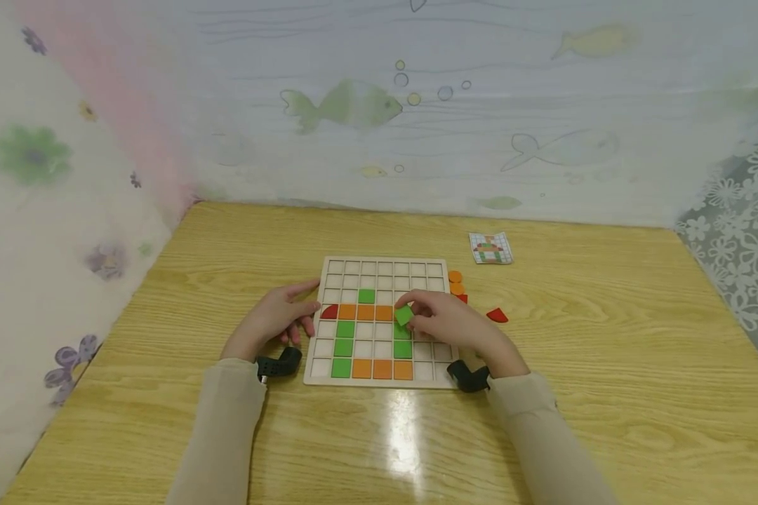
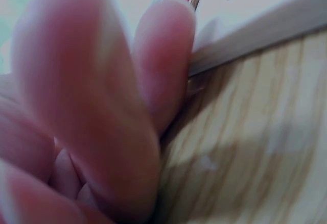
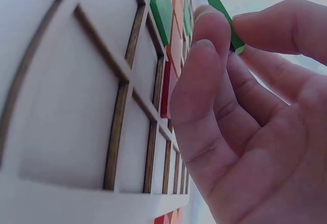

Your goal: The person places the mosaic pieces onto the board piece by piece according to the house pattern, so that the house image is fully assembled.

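Observation:
My right hand (image 1: 451, 319) pinches a green square tile (image 1: 404, 315) between thumb and fingers, over the right part of a wooden grid board (image 1: 379, 384). In the right wrist view the tile (image 3: 226, 24) is tilted on edge, apart from the board. At the board's left edge lies my left hand (image 1: 270, 317), fingers loosely extended and touching the rim. Set in the grid are green squares (image 1: 344, 348), orange squares (image 1: 366, 313) and a red rounded piece (image 1: 330, 311) at the left. Another red piece (image 3: 167, 89) sits in the grid near the right fingers.
Right of the board lie orange discs (image 1: 455, 277), a partly hidden red piece (image 1: 464, 299) and a red quarter-round piece (image 1: 497, 315). A small pattern card (image 1: 490, 248) lies farther back on the wooden table (image 1: 606, 365). Fabric-covered walls stand behind and on both sides.

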`<act>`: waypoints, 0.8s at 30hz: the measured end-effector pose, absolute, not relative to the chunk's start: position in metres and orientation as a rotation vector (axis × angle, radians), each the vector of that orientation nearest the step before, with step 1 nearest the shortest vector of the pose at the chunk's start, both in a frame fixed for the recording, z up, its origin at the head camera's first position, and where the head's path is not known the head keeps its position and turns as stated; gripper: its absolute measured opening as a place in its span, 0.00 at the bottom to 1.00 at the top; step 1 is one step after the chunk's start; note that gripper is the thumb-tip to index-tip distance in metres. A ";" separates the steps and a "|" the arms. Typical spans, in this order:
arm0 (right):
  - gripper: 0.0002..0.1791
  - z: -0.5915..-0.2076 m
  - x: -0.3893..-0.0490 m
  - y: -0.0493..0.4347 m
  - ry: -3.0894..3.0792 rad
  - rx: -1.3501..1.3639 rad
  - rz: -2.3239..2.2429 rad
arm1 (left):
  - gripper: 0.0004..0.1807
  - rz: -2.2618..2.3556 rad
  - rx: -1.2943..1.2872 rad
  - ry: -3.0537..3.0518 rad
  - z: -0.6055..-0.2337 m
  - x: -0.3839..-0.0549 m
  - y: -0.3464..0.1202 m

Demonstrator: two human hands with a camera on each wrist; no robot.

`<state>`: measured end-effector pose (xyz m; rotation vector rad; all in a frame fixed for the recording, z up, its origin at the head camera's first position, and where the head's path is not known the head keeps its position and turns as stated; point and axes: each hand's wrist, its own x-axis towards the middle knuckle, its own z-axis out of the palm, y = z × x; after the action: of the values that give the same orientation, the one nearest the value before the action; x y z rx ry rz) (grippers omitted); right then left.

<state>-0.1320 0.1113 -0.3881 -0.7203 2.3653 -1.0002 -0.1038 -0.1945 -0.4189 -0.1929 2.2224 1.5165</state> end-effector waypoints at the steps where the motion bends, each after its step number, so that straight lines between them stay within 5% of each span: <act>1: 0.15 -0.388 -0.133 0.110 2.365 -0.710 -1.002 | 0.29 1.520 -0.194 2.222 -0.419 -0.104 -0.195; 24: 0.16 -0.397 -0.153 0.090 2.505 -0.753 -0.933 | 0.28 1.552 -0.192 2.199 -0.418 -0.103 -0.194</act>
<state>-0.1525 0.0904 -0.3973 -0.7528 2.5046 -0.9326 -0.1025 -0.1944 -0.4182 -0.1918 2.1994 1.5524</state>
